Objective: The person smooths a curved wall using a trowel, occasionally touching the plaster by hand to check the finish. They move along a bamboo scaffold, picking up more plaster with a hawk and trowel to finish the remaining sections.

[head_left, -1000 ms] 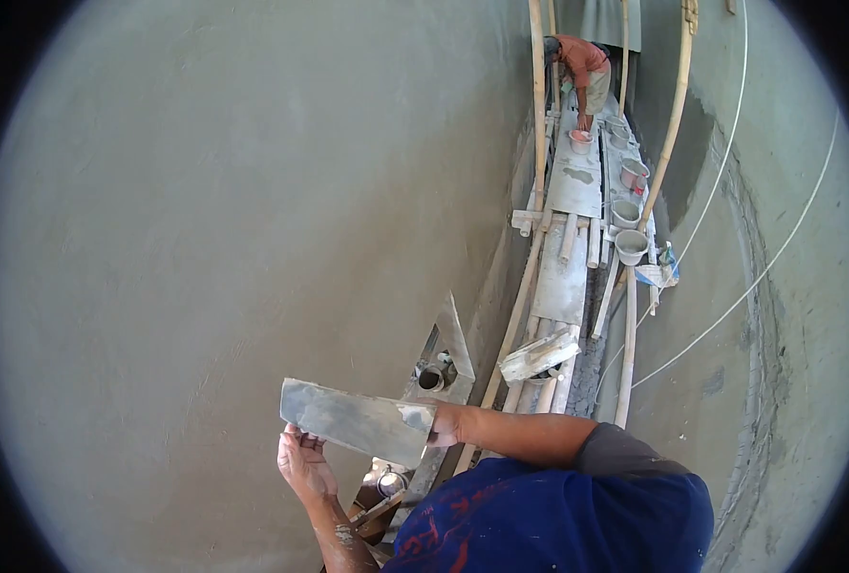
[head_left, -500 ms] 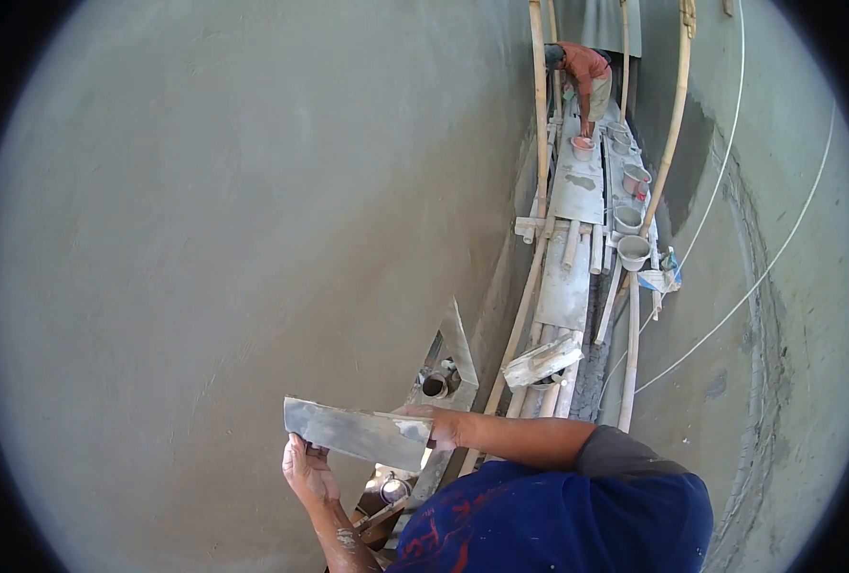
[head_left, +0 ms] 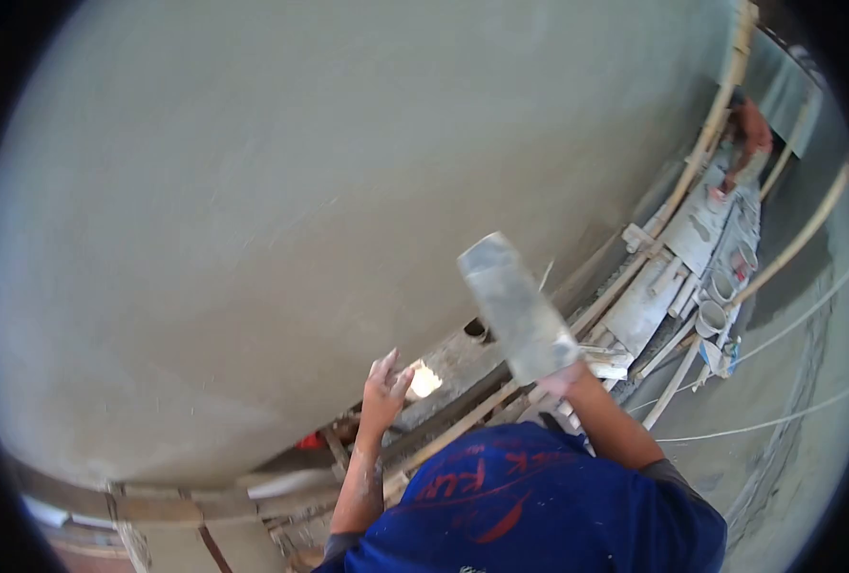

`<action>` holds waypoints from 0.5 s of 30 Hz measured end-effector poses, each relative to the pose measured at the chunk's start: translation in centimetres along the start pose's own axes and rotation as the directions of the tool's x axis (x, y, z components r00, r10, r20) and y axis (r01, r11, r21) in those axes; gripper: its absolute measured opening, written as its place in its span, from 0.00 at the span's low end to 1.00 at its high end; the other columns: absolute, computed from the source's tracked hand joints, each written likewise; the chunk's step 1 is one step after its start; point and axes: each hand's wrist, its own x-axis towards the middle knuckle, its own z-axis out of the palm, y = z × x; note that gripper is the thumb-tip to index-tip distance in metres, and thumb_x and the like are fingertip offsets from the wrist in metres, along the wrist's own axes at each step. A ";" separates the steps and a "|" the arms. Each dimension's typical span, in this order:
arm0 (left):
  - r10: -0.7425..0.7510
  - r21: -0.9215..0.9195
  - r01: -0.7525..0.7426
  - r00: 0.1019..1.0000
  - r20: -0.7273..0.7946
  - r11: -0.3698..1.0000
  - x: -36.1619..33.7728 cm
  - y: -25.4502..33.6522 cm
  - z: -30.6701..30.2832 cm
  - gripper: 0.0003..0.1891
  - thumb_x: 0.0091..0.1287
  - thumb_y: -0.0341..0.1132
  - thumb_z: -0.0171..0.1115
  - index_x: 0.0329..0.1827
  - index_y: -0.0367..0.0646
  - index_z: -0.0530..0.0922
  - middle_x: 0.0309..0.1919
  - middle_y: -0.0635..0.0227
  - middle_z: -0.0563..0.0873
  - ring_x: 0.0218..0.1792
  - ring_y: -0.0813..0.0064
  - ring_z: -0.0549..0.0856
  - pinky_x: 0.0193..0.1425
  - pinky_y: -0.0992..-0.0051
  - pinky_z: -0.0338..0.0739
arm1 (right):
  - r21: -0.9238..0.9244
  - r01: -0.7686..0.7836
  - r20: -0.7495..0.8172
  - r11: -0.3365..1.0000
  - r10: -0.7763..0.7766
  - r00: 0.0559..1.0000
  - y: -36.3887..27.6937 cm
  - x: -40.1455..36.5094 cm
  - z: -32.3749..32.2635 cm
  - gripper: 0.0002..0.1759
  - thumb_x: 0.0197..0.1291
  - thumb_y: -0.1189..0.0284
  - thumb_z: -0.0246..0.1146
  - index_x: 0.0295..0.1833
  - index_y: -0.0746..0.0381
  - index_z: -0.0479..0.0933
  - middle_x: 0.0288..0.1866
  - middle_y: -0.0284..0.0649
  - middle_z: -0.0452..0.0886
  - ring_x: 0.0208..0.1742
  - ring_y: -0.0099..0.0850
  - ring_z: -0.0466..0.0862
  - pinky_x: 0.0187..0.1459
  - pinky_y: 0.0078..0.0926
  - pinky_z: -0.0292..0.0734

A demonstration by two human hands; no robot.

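A flat grey metal trowel blade (head_left: pixel 517 307) is raised in front of the plastered wall (head_left: pixel 253 210), its far end tilted up and to the left. At its lower end my right hand (head_left: pixel 563 378) is closed on it, with most of the fingers hidden behind the blade. My left hand (head_left: pixel 384 390) is lifted near the foot of the wall, fingers apart and holding nothing. Pale smears mark the left forearm. Between the two hands lies a grey board (head_left: pixel 453 368), with a dark round container (head_left: pixel 477 329) at its upper end.
Bamboo poles (head_left: pixel 711 124) and grey planks (head_left: pixel 639 310) form a scaffold on the right. Several buckets (head_left: pixel 711 318) stand along it, and a co-worker (head_left: pixel 754 129) bends over at its far end. Ropes (head_left: pixel 778 420) cross the right side. Wooden beams (head_left: pixel 157 506) lie at lower left.
The view has turned, shifting the scaffold and co-worker rightward. My left hand has let go of the trowel and moved away. My right hand has swung the blade from level to steeply tilted.
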 end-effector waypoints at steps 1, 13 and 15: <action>-0.092 -0.081 0.089 0.995 -0.031 0.993 -0.7 -1.4 -0.5 0.33 0.71 0.41 0.64 0.70 0.26 0.65 0.64 0.51 0.73 0.60 0.64 0.79 0.62 0.72 0.73 | -0.068 0.046 -0.047 0.997 -0.049 0.998 -0.2 -0.7 0.6 0.37 0.59 0.60 0.67 0.73 0.55 0.65 0.69 0.35 0.72 0.69 0.35 0.72 0.71 0.38 0.67; -0.389 -0.274 0.289 0.504 -0.771 0.917 4.5 -12.7 -0.1 0.59 0.64 0.61 0.65 0.78 0.26 0.39 0.78 0.38 0.38 0.80 0.50 0.40 0.80 0.54 0.42 | 0.013 0.046 -0.056 0.999 -0.045 0.997 -3.8 -2.5 -7.1 0.24 0.68 0.62 0.55 0.66 0.58 0.72 0.64 0.40 0.78 0.64 0.38 0.77 0.68 0.40 0.70; -0.074 0.044 0.252 0.444 -0.893 0.967 7.2 -14.3 1.1 0.60 0.62 0.61 0.66 0.78 0.27 0.39 0.77 0.34 0.37 0.79 0.43 0.39 0.78 0.46 0.44 | 0.023 0.063 -0.147 0.998 -0.059 0.987 -5.7 -1.9 -10.7 0.24 0.68 0.61 0.53 0.66 0.59 0.72 0.63 0.41 0.78 0.64 0.40 0.77 0.67 0.43 0.70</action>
